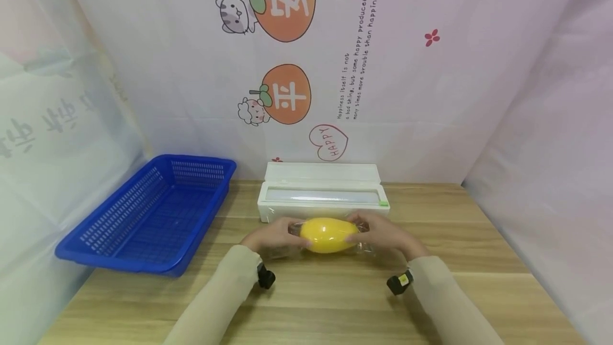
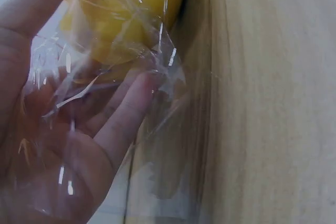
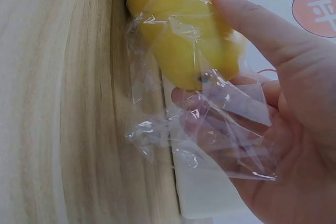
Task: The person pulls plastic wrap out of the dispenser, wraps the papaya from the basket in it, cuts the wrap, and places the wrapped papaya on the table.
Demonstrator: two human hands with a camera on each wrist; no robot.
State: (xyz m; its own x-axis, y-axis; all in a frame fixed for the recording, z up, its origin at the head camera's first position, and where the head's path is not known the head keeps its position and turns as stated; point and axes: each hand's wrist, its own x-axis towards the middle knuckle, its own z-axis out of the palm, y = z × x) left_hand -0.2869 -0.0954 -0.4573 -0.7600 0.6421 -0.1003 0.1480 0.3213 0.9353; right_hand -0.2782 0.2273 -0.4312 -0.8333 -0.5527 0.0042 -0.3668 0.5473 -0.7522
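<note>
A glossy yellow mango, wrapped in clear cling film, lies sideways between both hands, low over the table. My left hand grips its left end, and in the left wrist view loose film spreads over the palm and fingers. On the other end, my right hand holds the fruit, thumb on its side and fingers curled behind the tapered tip. Crumpled film hangs past that tip in the right wrist view. Just behind the hands stands a white cling film box with its lid raised.
A blue plastic basket with slotted sides stands at the left of the wooden table. Printed white cloth hangs behind and at both sides. A black camera is strapped at the left wrist, another camera at the right.
</note>
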